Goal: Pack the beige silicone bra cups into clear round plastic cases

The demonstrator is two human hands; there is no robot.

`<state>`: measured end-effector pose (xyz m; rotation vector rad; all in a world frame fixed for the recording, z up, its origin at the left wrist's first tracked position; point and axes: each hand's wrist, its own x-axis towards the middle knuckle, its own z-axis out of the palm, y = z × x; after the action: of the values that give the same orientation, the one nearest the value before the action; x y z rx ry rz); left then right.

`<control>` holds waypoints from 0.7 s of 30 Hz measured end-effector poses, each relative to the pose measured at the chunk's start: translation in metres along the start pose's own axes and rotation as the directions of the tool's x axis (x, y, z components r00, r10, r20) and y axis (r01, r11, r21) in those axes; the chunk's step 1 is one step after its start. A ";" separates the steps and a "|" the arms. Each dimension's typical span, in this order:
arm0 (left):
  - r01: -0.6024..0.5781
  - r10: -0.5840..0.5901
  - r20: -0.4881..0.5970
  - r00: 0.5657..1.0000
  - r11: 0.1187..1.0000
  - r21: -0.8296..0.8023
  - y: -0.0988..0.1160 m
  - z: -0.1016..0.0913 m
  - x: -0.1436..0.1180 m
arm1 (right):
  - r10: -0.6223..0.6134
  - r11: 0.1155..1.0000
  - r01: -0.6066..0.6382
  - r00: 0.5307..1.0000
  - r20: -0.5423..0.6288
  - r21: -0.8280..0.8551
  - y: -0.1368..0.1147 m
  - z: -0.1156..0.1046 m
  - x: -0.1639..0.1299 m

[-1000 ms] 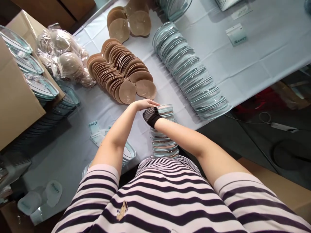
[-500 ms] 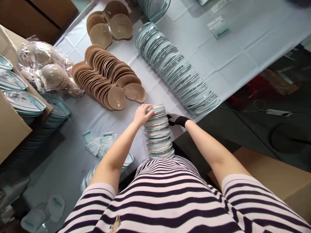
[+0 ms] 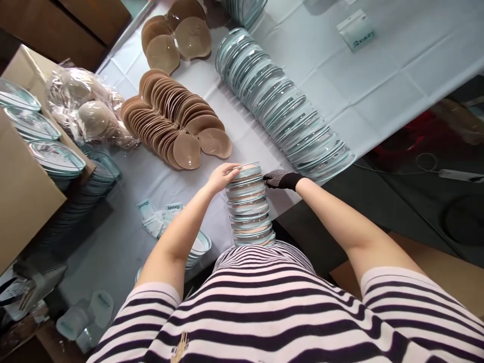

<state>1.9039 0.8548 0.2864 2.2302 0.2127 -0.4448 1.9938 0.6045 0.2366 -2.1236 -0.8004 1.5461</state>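
A row of clear plastic cases (image 3: pixel 249 206) with pale teal rims and beige inserts runs from my striped shirt toward the middle of the table. My left hand (image 3: pixel 224 177), bare, grips the far left end of this row, thumb over the edge. On the opposite side is my right hand (image 3: pixel 282 179) in a black dotted glove, its fingers curled in against the rims of the end cases; the fingertips are partly hidden. Beyond the hands lies a long row of beige adhesive bra cups (image 3: pixel 177 121), fanned one against another.
A long row of nested clear plastic covers (image 3: pixel 283 106) lies to the right. Bagged cups (image 3: pixel 93 111) and a cardboard box (image 3: pixel 26 186) of filled cases stand left. Small printed packets (image 3: pixel 157 219) lie near my left forearm. One packet (image 3: pixel 356 31) lies far right.
The view has shifted slightly, so the table's things sit a little farther right. My gloved right hand has drawn slightly outward along the row's side. My left hand stays on the end.
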 end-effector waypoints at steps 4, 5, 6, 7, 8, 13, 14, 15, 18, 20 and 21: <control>0.001 -0.001 -0.008 1.000 1.000 -0.018 -0.003 0.001 0.000 | -0.036 0.987 0.051 0.994 -0.101 0.153 0.010 0.009 0.005; 0.003 -0.003 -0.008 1.000 1.000 -0.023 -0.003 0.001 0.001 | -0.027 0.979 0.048 0.994 -0.102 0.200 0.012 0.012 0.006; 0.005 -0.005 -0.005 1.000 1.000 -0.027 -0.003 0.001 0.001 | -0.011 0.970 0.031 0.996 -0.085 0.242 0.013 0.013 0.007; 0.006 -0.006 -0.001 1.000 1.000 -0.031 -0.003 0.000 0.002 | 0.006 0.961 0.009 0.999 -0.054 0.275 0.013 0.015 0.007; 0.006 -0.006 0.003 1.000 0.999 -0.036 -0.004 0.000 0.002 | 0.017 0.955 -0.009 1.000 -0.025 0.295 0.012 0.016 0.006; 0.032 -0.031 0.010 0.999 0.994 -0.109 -0.005 -0.004 0.005 | 0.003 0.933 0.059 0.985 -0.170 0.355 -0.005 0.019 -0.014; 0.036 -0.035 0.014 0.999 0.992 -0.121 -0.004 -0.004 0.005 | -0.002 0.945 0.072 0.976 -0.216 0.320 -0.011 0.020 -0.020; 0.040 -0.038 0.021 0.999 0.991 -0.128 -0.004 -0.005 0.006 | -0.010 0.959 0.079 0.969 -0.247 0.271 -0.019 0.021 -0.026; 0.052 -0.048 0.039 0.998 0.990 -0.132 -0.002 -0.007 0.008 | 0.011 0.999 0.001 0.946 -0.325 0.037 -0.056 0.028 -0.037; 0.060 -0.056 0.041 0.998 0.990 -0.128 0.000 -0.007 0.011 | 0.033 0.988 -0.092 0.912 -0.408 -0.125 -0.090 0.039 -0.033; 0.064 -0.059 0.037 0.998 0.991 -0.120 0.000 -0.006 0.013 | 0.010 0.970 -0.120 0.890 -0.455 -0.212 -0.109 0.046 -0.027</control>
<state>1.9172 0.8593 0.2856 2.1003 0.2840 -0.4897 1.9200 0.6688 0.3088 -2.5671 -0.7760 0.9490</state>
